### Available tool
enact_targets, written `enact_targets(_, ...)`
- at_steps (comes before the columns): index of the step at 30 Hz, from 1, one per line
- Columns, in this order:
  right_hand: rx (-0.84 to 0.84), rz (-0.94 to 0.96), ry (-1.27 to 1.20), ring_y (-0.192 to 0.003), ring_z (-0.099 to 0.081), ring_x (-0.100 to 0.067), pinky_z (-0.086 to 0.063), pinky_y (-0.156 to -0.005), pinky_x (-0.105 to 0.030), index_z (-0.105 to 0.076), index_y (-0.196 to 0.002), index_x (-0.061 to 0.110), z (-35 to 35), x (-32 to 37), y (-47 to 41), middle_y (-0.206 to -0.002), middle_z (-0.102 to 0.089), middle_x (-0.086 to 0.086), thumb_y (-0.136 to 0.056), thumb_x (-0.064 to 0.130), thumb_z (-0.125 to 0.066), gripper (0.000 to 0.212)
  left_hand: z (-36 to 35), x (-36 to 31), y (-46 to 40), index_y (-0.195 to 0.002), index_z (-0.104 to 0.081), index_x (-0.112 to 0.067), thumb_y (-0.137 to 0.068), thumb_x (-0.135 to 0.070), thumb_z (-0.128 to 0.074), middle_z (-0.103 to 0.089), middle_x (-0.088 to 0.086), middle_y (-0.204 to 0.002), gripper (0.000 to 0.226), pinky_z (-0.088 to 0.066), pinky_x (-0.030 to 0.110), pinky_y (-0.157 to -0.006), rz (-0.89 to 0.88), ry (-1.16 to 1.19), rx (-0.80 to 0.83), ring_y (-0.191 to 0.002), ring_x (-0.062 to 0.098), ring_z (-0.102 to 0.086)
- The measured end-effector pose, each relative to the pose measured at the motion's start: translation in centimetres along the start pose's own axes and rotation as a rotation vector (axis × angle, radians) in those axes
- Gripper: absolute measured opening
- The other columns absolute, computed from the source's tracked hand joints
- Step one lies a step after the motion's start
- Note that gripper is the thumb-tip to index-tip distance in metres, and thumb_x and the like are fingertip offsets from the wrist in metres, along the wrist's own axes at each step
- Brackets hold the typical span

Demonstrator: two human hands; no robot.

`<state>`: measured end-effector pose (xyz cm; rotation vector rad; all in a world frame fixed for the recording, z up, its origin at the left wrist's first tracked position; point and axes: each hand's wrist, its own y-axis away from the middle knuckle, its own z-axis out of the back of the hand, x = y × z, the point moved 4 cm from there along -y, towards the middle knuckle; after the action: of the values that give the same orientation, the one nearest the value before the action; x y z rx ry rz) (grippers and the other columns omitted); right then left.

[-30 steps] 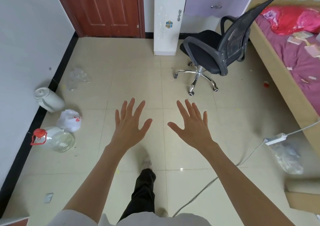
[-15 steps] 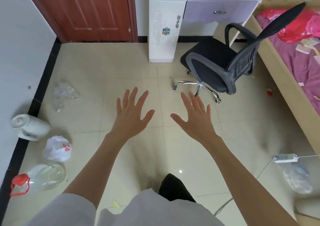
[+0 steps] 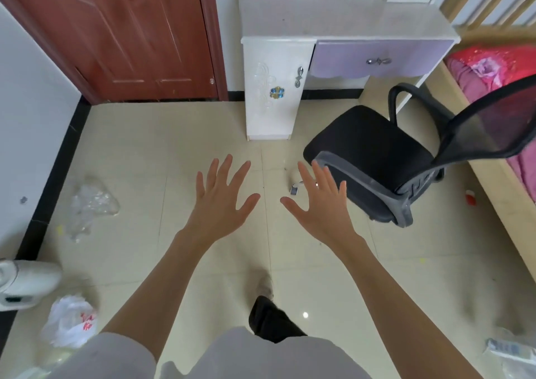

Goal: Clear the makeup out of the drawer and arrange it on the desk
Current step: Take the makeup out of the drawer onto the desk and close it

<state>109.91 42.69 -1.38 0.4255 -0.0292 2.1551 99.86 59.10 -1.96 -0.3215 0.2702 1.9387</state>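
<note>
A white desk stands against the far wall, with a closed lilac drawer under its top and a white cabinet door on its left side. No makeup is in view. My left hand and my right hand are held out over the tiled floor, palms down, fingers spread and straight, holding nothing. Both hands are well short of the desk.
A black mesh office chair stands in front of the drawer, to the right of my right hand. A bed runs along the right. A red door is far left. Plastic bags, a white kettle and litter lie by the left wall.
I have stepped forward: the desk and chair are closer and larger, the desk top has come into view. Both hands stay spread out in front, unchanged.
</note>
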Motion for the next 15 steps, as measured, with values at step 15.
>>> enact_targets(15,-0.005,-0.059,-0.023,-0.146,0.004,-0.021,0.002,-0.114,-0.053,-0.003,-0.15,0.031,4.3,-1.6,-24.1,-0.159,0.001,0.001,-0.089,0.061,-0.037,0.076,1.4,2.2,-26.3,-0.148,-0.007,-0.033,-0.074,-0.069,-0.005,0.0,0.004,-0.157,0.082,0.004,0.05,-0.113,-0.082,-0.015,0.038,-0.144,0.026,0.008)
